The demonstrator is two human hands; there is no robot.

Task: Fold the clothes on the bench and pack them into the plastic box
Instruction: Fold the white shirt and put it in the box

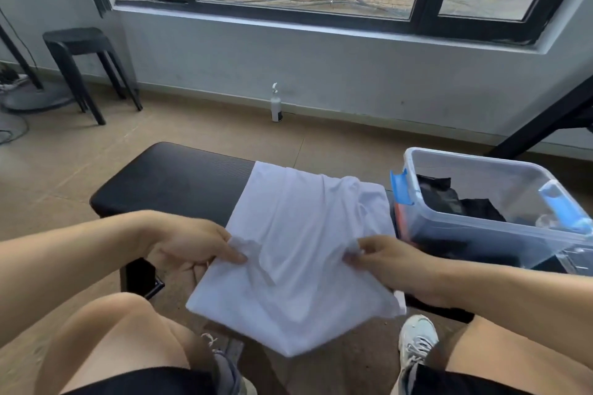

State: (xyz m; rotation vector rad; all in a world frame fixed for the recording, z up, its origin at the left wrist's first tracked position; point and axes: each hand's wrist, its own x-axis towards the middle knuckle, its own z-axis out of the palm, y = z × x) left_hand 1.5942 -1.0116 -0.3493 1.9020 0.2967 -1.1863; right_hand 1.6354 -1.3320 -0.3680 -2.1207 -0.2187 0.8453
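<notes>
A white garment (298, 244) lies partly folded across the black padded bench (173, 179), its near end hanging over the front edge toward my knees. My left hand (195, 244) pinches a bunched bit of the cloth at its left side. My right hand (391, 261) pinches the fabric at its right side. To the right stands the clear plastic box (475, 224) with blue latches, open, with dark folded clothes (449, 199) inside.
A black stool (80, 64) stands at the far left by the wall. A white spray bottle (276, 106) sits on the floor under the window. A dark slanted frame (545, 119) rises at the right. My knees and shoes are below the bench.
</notes>
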